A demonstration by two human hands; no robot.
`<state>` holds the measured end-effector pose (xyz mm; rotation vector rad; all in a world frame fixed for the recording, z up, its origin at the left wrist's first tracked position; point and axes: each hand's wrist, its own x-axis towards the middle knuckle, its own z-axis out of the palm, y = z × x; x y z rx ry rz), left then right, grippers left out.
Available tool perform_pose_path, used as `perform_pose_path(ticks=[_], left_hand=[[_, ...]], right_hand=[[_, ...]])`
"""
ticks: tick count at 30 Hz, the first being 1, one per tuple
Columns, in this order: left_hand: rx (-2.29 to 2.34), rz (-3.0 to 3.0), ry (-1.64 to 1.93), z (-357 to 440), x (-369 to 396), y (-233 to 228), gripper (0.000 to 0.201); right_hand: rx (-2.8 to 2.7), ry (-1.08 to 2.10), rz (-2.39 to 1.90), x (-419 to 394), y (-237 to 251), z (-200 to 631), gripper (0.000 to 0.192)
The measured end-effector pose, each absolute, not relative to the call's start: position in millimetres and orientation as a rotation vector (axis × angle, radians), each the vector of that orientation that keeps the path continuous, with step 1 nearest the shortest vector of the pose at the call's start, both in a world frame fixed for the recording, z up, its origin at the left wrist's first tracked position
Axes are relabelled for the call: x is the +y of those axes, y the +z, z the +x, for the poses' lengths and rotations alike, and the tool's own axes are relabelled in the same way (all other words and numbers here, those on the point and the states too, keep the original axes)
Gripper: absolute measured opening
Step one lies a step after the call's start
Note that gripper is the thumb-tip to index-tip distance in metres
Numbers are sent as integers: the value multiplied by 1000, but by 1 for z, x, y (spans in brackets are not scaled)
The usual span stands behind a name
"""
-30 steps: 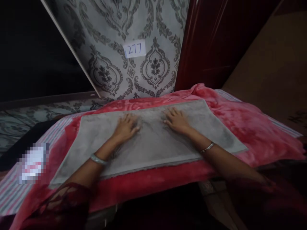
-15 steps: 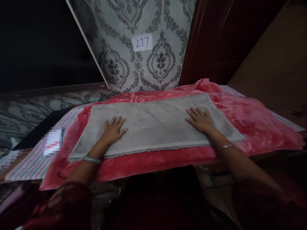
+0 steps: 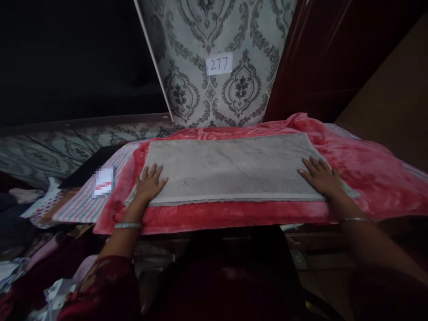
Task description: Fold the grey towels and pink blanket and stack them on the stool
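A grey towel (image 3: 234, 167) lies spread flat on a red plush blanket (image 3: 361, 160) that covers a table. My left hand (image 3: 149, 183) rests palm down, fingers apart, on the towel's near left corner. My right hand (image 3: 320, 175) presses flat on the near right corner, fingers spread. Neither hand holds anything. A bangle sits on each wrist.
Patterned grey wallpaper (image 3: 214, 98) with a paper tag reading 277 (image 3: 219, 64) stands behind the table. A striped cloth (image 3: 83, 200) and a small blurred card (image 3: 103, 181) lie left of the blanket. Loose clothes (image 3: 30, 209) pile at lower left. A dark red door (image 3: 321, 58) is at right.
Both hands slid apart from the towel's middle out to its near corners, flattening it. The view shifted so the table sits further right and lower.
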<state>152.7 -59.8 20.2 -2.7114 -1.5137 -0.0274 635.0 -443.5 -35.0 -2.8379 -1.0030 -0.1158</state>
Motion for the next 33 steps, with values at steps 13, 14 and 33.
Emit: perform_pose_path(ticks=[13, 14, 33], left_hand=[[-1507, -2685, -92, 148, -66, 23, 67], [-1516, -2686, -72, 148, -66, 23, 67], [-1442, -2744, 57, 132, -63, 21, 68]], right_hand=[[-1016, -164, -2766, -441, -39, 638, 68], [-1019, -158, -2762, -442, -38, 638, 68], [-1072, -156, -2779, -452, -44, 639, 68]])
